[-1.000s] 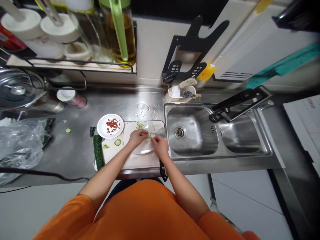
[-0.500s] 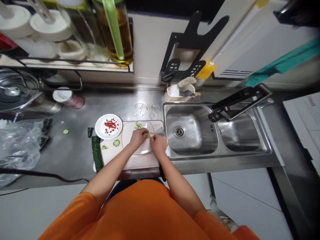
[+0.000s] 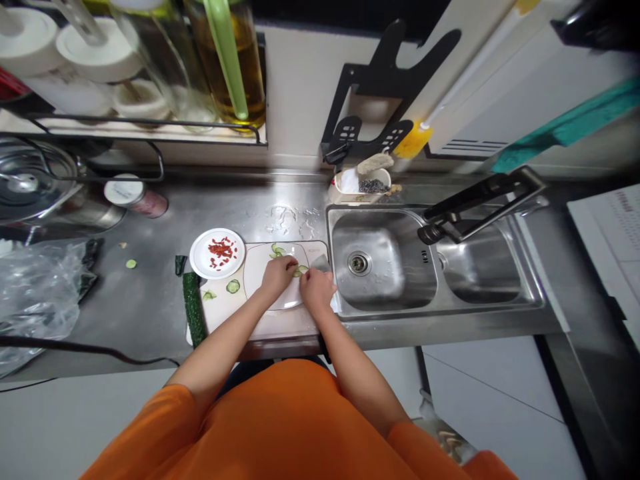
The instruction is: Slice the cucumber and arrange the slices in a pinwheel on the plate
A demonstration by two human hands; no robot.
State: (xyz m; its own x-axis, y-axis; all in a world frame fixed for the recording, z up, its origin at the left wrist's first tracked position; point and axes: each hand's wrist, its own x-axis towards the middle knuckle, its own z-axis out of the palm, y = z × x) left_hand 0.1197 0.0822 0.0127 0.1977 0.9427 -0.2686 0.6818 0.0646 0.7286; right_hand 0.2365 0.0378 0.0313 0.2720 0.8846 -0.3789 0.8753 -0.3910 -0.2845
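Observation:
My left hand [image 3: 278, 276] and my right hand [image 3: 317, 291] meet over the right side of a white squarish plate [image 3: 257, 267]. The fingertips of both are pinched on thin cucumber slices [image 3: 301, 271] between them. More curled cucumber slices [image 3: 277, 251] lie at the plate's far edge. Under the plate is a pale cutting board [image 3: 220, 313], with a cucumber slice [image 3: 233, 286] and scraps on its left part. A knife blade [image 3: 320, 263] shows partly beneath my right hand. The uncut length of cucumber [image 3: 193, 310] rests along the board's left edge.
A round white plate [image 3: 200, 257] with red bits overlaps the board's far left corner. To the right is a steel double sink [image 3: 385, 260] with a black faucet [image 3: 470, 203]. A clear plastic bag [image 3: 37, 293] and a jar [image 3: 136, 195] are on the left.
Both hands stay at nearly the same spot, still pinching the cucumber slices. Only slight finger movement shows, and the other things have not moved.

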